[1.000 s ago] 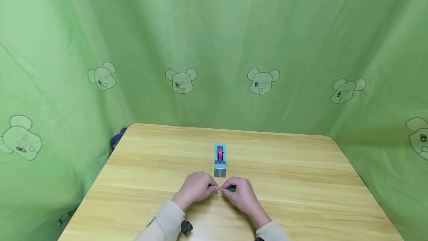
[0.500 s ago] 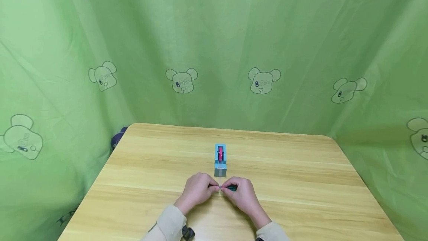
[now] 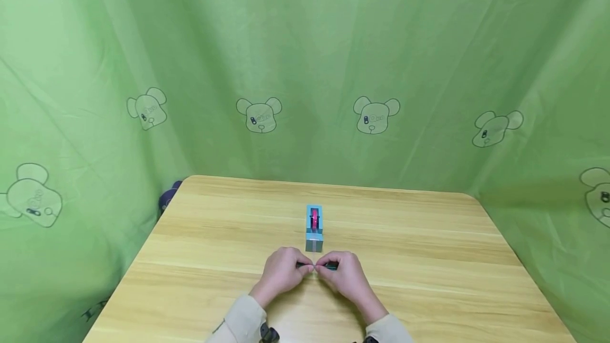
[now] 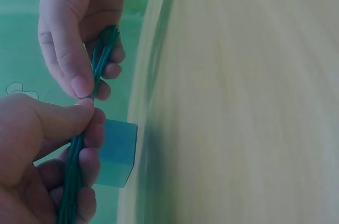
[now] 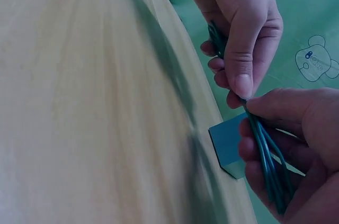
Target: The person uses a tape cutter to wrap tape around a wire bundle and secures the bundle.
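Note:
A folded bundle of thin green cord (image 4: 73,176) runs between both hands, its strands gathered at the middle. My left hand (image 3: 284,270) pinches it with thumb and forefinger, the other fingers curled along it. Right beside, thumb tip close to the left thumb, my right hand (image 3: 346,275) pinches the other half, whose looped end (image 5: 283,166) lies across the fingers. Just beyond the hands stands a blue tape dispenser (image 3: 314,243) with a pink roll (image 3: 314,219). A clear strip of tape (image 3: 314,258) stretches from it to the fingertips, where the fingers hide its end.
The hands work low over a light wooden table (image 3: 229,216). Green curtain (image 3: 305,41) with bear-head prints surrounds its back and sides. Dark wrist devices (image 3: 269,334) sit at the cuffs of the beige sleeves (image 3: 243,316).
Both hands keep their pinch on the cord in nearly the same spot. The left forearm has shifted slightly to the right, and the fingertips have worked slightly at the middle.

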### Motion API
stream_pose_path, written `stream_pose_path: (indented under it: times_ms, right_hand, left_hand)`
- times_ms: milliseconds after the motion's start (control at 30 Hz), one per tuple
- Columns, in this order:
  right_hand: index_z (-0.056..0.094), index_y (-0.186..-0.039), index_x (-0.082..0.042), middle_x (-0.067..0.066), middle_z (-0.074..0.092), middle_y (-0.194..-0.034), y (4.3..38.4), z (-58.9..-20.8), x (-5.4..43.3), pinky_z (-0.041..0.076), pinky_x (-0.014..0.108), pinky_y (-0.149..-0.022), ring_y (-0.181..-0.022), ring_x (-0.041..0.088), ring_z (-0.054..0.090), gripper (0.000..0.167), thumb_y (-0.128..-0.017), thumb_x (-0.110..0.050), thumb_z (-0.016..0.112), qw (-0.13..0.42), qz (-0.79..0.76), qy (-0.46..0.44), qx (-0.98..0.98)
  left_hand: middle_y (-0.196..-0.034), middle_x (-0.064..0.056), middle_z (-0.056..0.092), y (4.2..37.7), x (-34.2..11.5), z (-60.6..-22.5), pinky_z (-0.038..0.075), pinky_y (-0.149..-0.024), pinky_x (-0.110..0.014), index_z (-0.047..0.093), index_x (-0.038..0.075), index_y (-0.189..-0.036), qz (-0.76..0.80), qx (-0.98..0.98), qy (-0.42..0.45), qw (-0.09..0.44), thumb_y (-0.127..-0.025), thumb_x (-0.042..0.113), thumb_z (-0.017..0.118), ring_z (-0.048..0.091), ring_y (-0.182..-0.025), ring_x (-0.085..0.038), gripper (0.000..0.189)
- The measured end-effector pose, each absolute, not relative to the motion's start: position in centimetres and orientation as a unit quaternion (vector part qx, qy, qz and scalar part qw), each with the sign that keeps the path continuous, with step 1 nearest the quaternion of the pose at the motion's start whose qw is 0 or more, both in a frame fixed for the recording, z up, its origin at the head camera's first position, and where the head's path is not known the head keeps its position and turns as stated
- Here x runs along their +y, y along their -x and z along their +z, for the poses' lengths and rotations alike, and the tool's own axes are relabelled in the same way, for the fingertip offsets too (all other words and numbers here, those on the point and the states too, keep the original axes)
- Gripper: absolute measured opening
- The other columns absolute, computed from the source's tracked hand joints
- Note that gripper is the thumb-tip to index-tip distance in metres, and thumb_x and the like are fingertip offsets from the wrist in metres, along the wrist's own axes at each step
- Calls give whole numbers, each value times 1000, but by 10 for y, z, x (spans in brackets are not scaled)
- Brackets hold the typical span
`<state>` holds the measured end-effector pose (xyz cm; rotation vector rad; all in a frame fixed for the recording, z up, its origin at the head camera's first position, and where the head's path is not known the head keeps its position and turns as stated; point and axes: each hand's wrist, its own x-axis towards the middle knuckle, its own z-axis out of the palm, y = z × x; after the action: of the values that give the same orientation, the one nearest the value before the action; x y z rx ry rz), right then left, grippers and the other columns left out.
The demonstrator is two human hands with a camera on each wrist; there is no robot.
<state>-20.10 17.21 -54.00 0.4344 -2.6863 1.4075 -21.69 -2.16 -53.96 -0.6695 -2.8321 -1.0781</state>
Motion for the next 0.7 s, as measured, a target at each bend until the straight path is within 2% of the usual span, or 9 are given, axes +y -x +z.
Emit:
stream_pose_path:
  times_ms: [133,267,433,567,700]
  right_hand:
    - [77,-84,-18,-13,71,-82,203,-541,173,53,29,-76,-82,11,66,8,-82,-11,81,30,459,-142,-877]
    - [77,-87,-16,-9,72,-85,204,-542,174,54,33,-78,-84,13,66,4,-84,-16,79,20,443,-147,-884]
    - [78,-87,-14,-10,72,-85,204,-540,174,54,35,-79,-85,11,66,9,-86,-23,78,5,433,-143,-890]
    - [77,-84,-13,-13,71,-83,203,-540,173,54,31,-78,-83,9,66,14,-87,-27,78,14,433,-142,-890]
    - [77,-82,-16,-14,71,-81,203,-541,171,54,30,-77,-81,7,66,7,-85,-21,79,35,426,-145,-893]
  left_hand:
    - [-86,15,71,217,-21,-543,49,-68,-26,80,25,-88,-351,-912,211,21,-85,26,79,62,-77,-2,4]
    - [-86,16,70,218,-20,-544,50,-69,-28,80,27,-88,-347,-914,208,26,-85,26,79,63,-79,-3,4]
    - [-87,15,71,218,-19,-545,51,-72,-30,80,27,-88,-347,-915,204,27,-84,27,79,65,-82,-5,4]
    - [-88,15,71,218,-19,-546,51,-73,-30,81,27,-88,-350,-914,204,27,-84,27,79,65,-83,-5,4]
    - [-87,15,71,218,-19,-545,50,-70,-28,81,26,-88,-354,-912,203,23,-85,27,79,63,-79,-3,4]
